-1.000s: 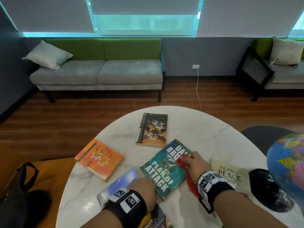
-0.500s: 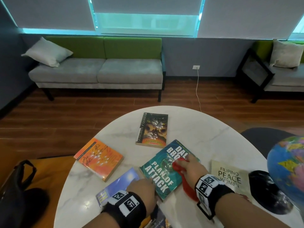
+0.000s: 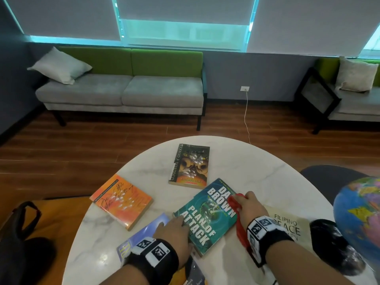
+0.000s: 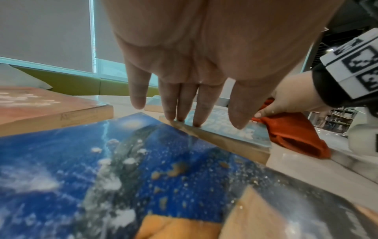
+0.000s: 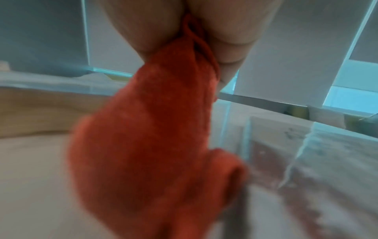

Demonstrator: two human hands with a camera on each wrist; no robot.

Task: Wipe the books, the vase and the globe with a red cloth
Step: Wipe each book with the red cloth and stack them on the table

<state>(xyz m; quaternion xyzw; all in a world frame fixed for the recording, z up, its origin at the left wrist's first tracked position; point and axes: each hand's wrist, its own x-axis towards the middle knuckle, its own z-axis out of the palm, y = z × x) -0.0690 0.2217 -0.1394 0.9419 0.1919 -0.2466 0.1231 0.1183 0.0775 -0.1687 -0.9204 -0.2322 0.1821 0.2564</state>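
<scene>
A teal book titled Plan of Attack (image 3: 207, 217) lies near the front of the white marble table (image 3: 246, 167). My left hand (image 3: 174, 229) presses straight fingers (image 4: 174, 103) on its near left corner. My right hand (image 3: 247, 206) grips a red cloth (image 3: 234, 204) on the book's right edge; the cloth (image 5: 155, 137) hangs from my curled fingers and trails onto the table (image 4: 294, 131). A blue globe (image 3: 358, 219) stands at the right edge. An orange book (image 3: 121, 200), a dark Guardians book (image 3: 190, 165), a blue book (image 4: 102, 169) and a cream Filipino Peace book (image 3: 287, 223) lie around. No vase shows.
A dark round globe base (image 3: 333, 243) sits right of the cream book. A black bag (image 3: 22, 243) rests on an orange seat at the left. A grey and green sofa (image 3: 123, 87) stands across the wooden floor, another seat (image 3: 349, 95) at far right.
My right hand with the red cloth has slid a little leftward and toward me along the teal book's right side. The left hand has stayed on the book's corner.
</scene>
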